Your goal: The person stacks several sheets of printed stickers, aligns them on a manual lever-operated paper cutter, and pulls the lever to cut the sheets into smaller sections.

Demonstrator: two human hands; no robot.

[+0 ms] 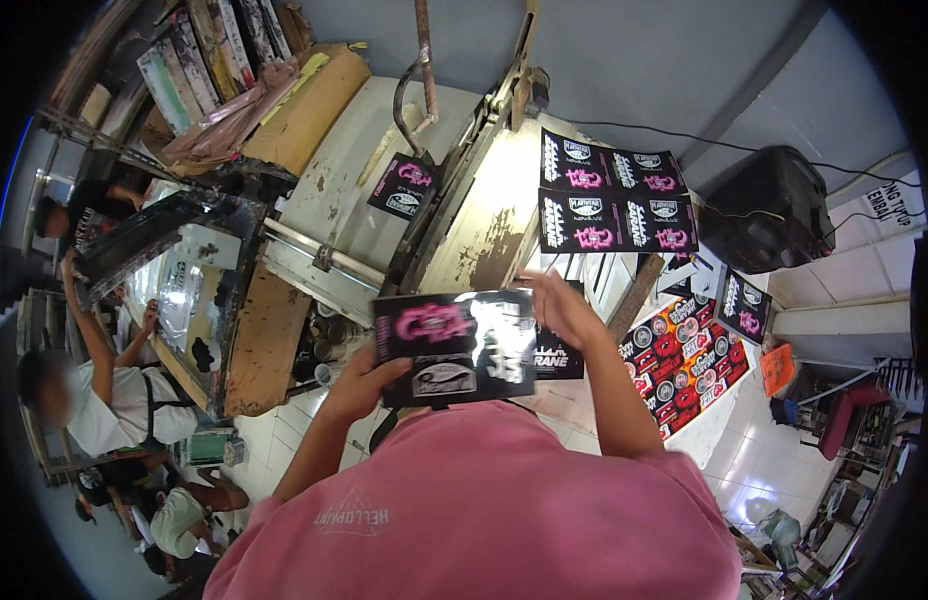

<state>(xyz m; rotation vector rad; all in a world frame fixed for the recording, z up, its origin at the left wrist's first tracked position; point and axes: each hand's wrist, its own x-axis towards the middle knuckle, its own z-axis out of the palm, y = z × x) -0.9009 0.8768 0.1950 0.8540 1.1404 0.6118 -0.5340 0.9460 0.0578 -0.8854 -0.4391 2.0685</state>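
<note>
My left hand (362, 385) grips a glossy black printed sheet (454, 372) by its lower left edge, thumb on top. Pink and white designs cover the sheet, and light glares off its right half. Close to the sheet's upper right corner is my right hand (562, 308), its fingers stretched leftward and somewhat smeared; it does not visibly grip anything. Behind that hand, another black printed sheet (559, 358) lies partly hidden. A smaller black printed piece (404, 186) rests on the pale metal machine (334, 165) at the upper left.
A long cutter-like arm (444, 190) runs beside a lit, worn board (494, 215). More black sheets (619, 192) lie to the right, near a black speaker-like box (769, 210) and a red sticker sheet (687, 360). At left, a person (114, 400) handles a framed screen (179, 290).
</note>
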